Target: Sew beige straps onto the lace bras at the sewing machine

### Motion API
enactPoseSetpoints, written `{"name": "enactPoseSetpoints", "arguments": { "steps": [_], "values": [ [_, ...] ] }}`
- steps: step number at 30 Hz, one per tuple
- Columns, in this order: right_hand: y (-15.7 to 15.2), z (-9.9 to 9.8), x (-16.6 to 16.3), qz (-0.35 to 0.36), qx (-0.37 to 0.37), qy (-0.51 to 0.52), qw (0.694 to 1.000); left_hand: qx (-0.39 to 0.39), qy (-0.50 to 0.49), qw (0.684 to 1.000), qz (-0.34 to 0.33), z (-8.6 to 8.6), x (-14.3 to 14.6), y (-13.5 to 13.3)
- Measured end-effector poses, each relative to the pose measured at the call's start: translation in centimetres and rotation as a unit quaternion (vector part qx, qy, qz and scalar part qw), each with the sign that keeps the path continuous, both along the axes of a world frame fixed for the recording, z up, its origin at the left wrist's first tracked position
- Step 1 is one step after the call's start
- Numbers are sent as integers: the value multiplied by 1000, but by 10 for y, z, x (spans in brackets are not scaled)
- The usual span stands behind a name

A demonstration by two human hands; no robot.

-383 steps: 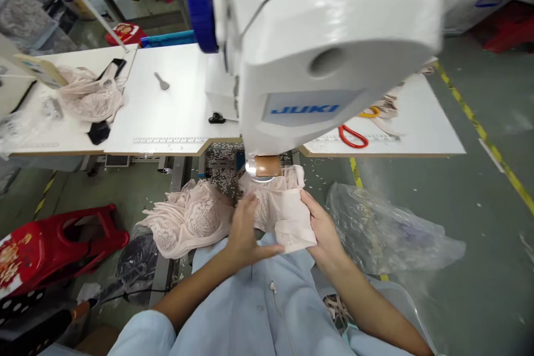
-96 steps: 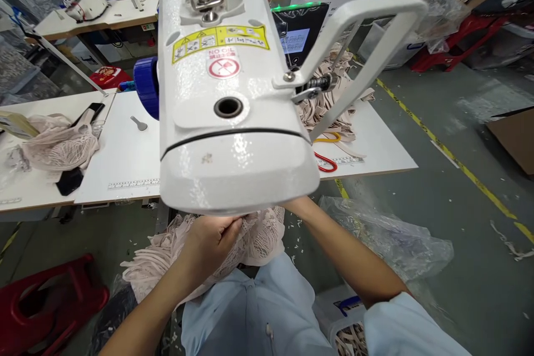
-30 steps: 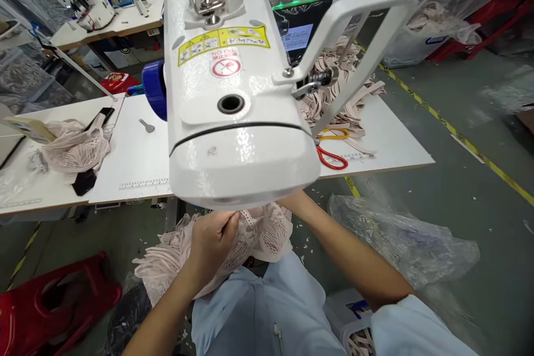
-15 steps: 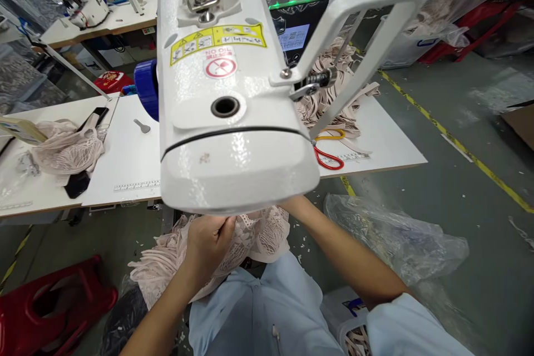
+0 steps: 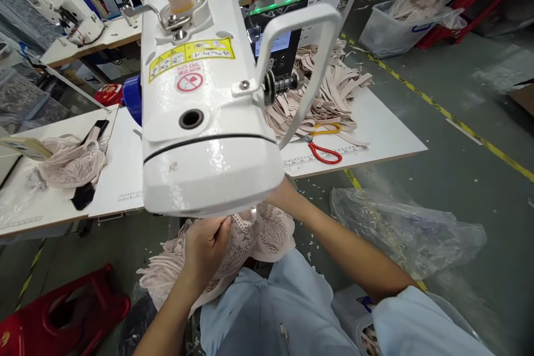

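While left hand (image 5: 206, 245) pinches lace garment (image 5: 267, 233), seemingly lying crosswise; right hand hidden, grip untellable.

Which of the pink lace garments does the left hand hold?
The lace garment below the sewing machine, gripped by the left hand; the other garment lies apart on the table.

Bright even overhead light, glare on sewing machine (image 5: 200, 122), edges warped, slightly blurred

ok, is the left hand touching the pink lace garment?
Touching. The head view shows the left hand with fingers closed on a fold of the lace garment, just under the sewing machine.
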State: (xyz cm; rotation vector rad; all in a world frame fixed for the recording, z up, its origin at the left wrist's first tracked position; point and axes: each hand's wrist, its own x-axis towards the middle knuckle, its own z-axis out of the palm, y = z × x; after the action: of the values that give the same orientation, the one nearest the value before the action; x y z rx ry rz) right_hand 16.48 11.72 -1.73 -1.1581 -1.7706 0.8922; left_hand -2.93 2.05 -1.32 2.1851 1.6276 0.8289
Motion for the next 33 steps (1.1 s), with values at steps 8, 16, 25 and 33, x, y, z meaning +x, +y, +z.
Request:
{"name": "enactPoseSetpoints", "arguments": {
  "steps": [8, 16, 25, 33],
  "values": [
    [-1, 2, -5, -4, -24, 23, 999, 10, -23, 999, 34, -3, -6, -4],
    [-2, 1, -2, -3, -31, 17, 999, -5, -27, 999, 39, -3, 0, -2],
    [0, -5, 0, -8, 12, -3, 1000, -13, -4, 999, 36, -1, 8, 3],
    [9, -19, 3, 11, 47, 24, 999, 15, 7, 999, 28, -1, 11, 7]
  ]
}}
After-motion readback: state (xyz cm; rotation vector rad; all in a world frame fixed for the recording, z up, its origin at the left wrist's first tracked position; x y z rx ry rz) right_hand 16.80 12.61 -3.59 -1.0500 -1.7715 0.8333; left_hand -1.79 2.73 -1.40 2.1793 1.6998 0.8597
